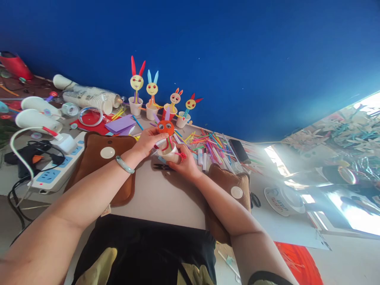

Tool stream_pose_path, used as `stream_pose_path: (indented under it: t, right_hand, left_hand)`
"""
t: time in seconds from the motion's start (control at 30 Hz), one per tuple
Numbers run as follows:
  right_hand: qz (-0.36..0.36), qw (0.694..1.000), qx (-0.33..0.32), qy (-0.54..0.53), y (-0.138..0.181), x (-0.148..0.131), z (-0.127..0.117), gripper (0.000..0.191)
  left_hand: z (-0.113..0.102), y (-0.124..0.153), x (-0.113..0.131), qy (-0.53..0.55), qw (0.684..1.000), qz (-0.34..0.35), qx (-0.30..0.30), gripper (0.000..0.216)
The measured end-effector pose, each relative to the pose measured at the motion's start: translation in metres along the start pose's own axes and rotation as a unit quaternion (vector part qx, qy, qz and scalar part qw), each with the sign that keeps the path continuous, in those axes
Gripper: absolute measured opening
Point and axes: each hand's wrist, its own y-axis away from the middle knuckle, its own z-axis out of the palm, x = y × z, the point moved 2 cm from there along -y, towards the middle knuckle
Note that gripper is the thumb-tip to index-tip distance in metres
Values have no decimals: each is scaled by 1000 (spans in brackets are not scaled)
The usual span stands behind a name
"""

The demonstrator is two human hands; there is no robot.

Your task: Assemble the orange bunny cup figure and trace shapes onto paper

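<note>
My left hand (147, 141) and my right hand (185, 161) both close around a small white paper cup (170, 153) held tilted just above the table. From the cup rises a straw figure with an orange round face (165, 127) and a purple ear. A pale green bangle (124, 164) circles my left wrist. A small black pair of snips (162, 167) lies on the table under the cup. Behind stand several finished cup figures with yellow faces and coloured ears (136, 82).
Loose coloured straws (208, 144) and a dark phone (240, 151) lie to the right. Two brown pads (97, 158) flank my arms. At left sit a power strip (55, 170), cables, a stack of paper cups (89, 101), tape rolls and purple paper (120, 124).
</note>
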Motion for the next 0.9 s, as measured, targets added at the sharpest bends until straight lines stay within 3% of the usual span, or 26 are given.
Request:
stream_pose_path:
  t: [0.37,0.53,0.9]
  right_hand:
    - [-43,998,-11,33,3,-5,2,59]
    - [-55,998,-8,40,4,-6,3,58]
    - [18,999,14,-23,-1,-4,-3,63]
  left_hand:
    - [-3,-1,-1,-13,1000,-15,19,33]
    - [-3,-1,-1,-4,1000,-18,1,34]
    - [-5,-3,-3,-3,1000,-13,9,32]
